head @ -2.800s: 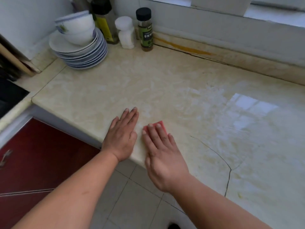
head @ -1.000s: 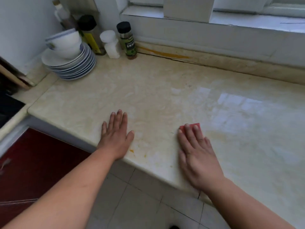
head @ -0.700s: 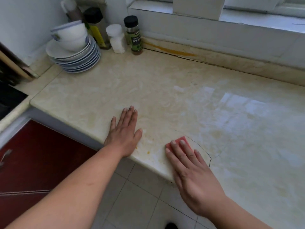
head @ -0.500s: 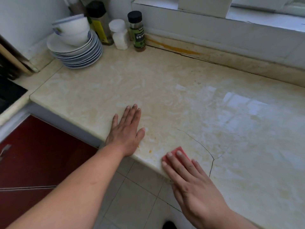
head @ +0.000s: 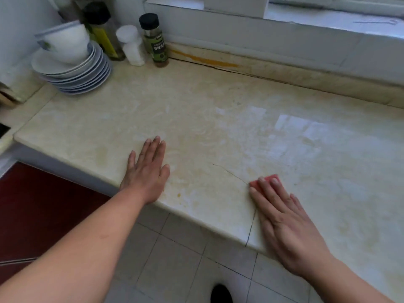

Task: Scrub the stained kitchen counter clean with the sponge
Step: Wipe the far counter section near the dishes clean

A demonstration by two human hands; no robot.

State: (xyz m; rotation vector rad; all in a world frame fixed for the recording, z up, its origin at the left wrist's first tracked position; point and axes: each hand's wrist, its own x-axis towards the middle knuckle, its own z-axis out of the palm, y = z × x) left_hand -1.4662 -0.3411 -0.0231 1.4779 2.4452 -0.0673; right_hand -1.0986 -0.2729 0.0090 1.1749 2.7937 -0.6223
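So the counter (head: 196, 119) is one big cream marble-look slab, and I'd call the scrub about midway. Much of it has a wet sheen with swirly wipe marks, especially far right of the crack (head: 231, 174). What's left: yellowish blotches just left of the crack, a small orange speck (head: 178, 195) by the front edge, more yellowing to the crack's right, and one long orange streak (head: 205, 60) way back along the backsplash. My guess is that streak hasn't been touched.

Two hands. The left hand (head: 145, 174) lies flat on the counter, left of the crack, fingers straight and together, holding nothing, probably just bracing. The right hand (head: 282, 217) is flat too, straight fingers pressing down on the sponge (head: 267, 180), no curl around it. One sponge, pinkish red, mostly hidden under those fingertips, sitting right at the crack's right side near the front edge.

Everything else is far back-left of the crack: one stack of plates (head: 76, 77) (around six, hard to count exactly), one bowl (head: 65, 43) on top, one dark-capped oil bottle (head: 103, 33), one white shaker (head: 131, 45), one spice jar (head: 155, 40) with a green label.
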